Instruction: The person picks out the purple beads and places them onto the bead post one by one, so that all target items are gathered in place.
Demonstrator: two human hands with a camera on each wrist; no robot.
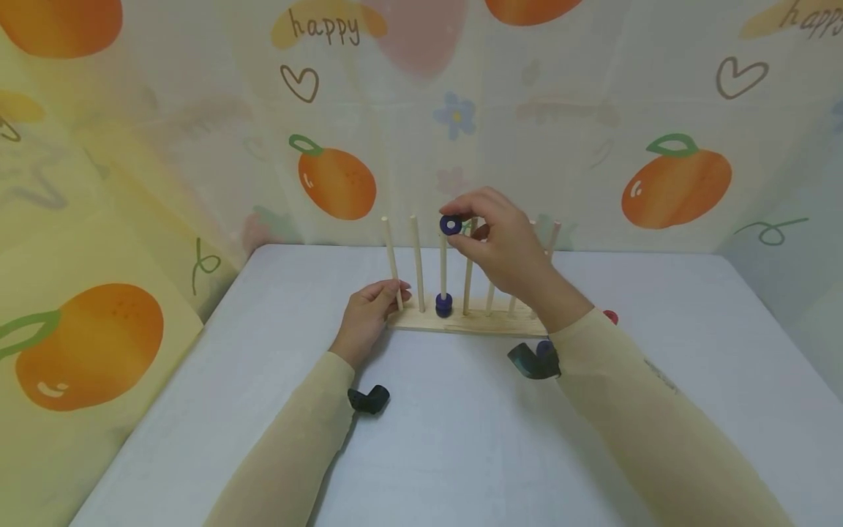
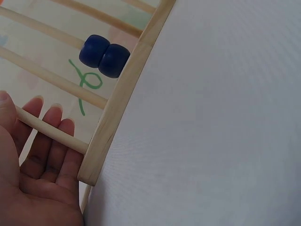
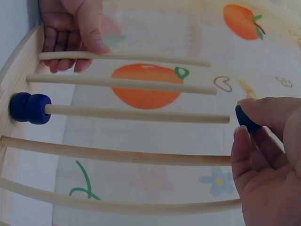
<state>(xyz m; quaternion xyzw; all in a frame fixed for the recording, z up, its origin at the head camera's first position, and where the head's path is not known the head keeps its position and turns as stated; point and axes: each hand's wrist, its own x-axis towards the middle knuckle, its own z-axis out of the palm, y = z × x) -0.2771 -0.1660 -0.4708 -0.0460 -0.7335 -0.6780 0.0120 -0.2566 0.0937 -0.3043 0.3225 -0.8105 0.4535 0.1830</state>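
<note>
My right hand (image 1: pixel 507 241) pinches a dark blue bead (image 3: pixel 245 119) between thumb and fingers. The bead's hole faces me in the head view, at the tip of the third peg (image 1: pixel 443 263) from the left. In the right wrist view a small gap separates bead and tip. Two blue beads (image 2: pixel 104 55) sit stacked at the bottom of that peg. My left hand (image 1: pixel 370 311) holds the leftmost peg (image 2: pixel 51 131) low down, thumb on one side and fingers behind. The upright pegs stand in a long wooden base (image 1: pixel 428 320).
Behind my right forearm a red bead (image 1: pixel 611 317) partly shows on the white table (image 1: pixel 435 424). Another blue bead (image 1: pixel 544 348) lies near the black wrist mount (image 1: pixel 530 363). More pegs rise right of the third one, partly hidden by my right hand. A patterned cloth (image 1: pixel 560 117) hangs behind.
</note>
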